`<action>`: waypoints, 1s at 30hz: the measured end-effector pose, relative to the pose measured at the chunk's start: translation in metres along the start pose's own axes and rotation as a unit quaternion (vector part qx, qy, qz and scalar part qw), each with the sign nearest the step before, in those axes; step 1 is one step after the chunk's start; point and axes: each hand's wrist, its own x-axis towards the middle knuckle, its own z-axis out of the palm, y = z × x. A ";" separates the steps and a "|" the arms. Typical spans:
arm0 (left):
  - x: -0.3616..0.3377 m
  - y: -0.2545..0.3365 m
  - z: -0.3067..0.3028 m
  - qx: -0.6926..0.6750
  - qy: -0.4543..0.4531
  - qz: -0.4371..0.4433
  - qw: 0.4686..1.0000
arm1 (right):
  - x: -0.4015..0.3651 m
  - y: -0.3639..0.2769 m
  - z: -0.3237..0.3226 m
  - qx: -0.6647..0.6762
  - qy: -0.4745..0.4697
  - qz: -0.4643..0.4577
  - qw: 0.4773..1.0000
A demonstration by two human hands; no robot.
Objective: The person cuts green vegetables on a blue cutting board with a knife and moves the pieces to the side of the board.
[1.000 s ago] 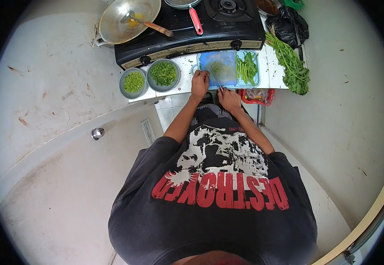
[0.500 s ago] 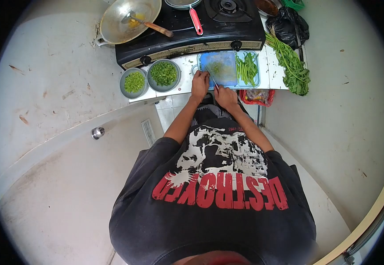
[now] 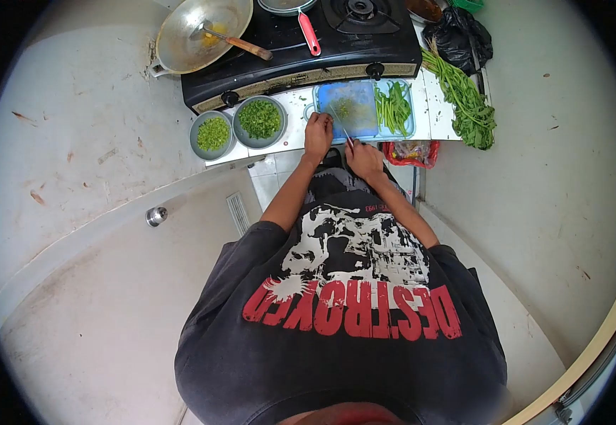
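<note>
My right hand (image 3: 366, 160) is wrapped round the handle of a knife (image 3: 341, 125), whose blade points up and left over a blue cutting board (image 3: 363, 112). Beside the blade, at the board's left edge, my left hand (image 3: 318, 134) has its fingers curled together; whatever they pinch is hidden. Small bits of chopped greens (image 3: 345, 108) lie on the board near the blade tip. Cut green stems with leaves (image 3: 394, 110) rest on the light blue tray (image 3: 412, 122) that shows at the board's right side.
Two grey bowls (image 3: 233, 134) of chopped greens stand left of the board. Behind is a black stove (image 3: 301, 74) with a wok (image 3: 173, 49) and a red-handled pan (image 3: 309, 34). Leafy greens (image 3: 467, 106) and a black plastic bag (image 3: 460, 35) lie right; a red basket (image 3: 430, 157) sits below.
My right hand has drawn the knife slightly back toward my body and to the right. My left hand stays at the board's left edge. The whole view has shifted a little.
</note>
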 end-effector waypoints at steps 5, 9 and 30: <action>-0.001 -0.001 0.000 0.008 0.007 0.021 1.000 | -0.001 -0.003 0.001 0.000 -0.015 -0.013 1.000; 0.000 -0.003 0.002 0.022 0.010 0.020 1.000 | 0.011 -0.003 0.008 0.002 -0.008 -0.023 1.000; 0.002 0.003 -0.001 0.044 0.003 0.010 0.999 | 0.005 0.003 0.007 0.014 -0.005 -0.031 0.999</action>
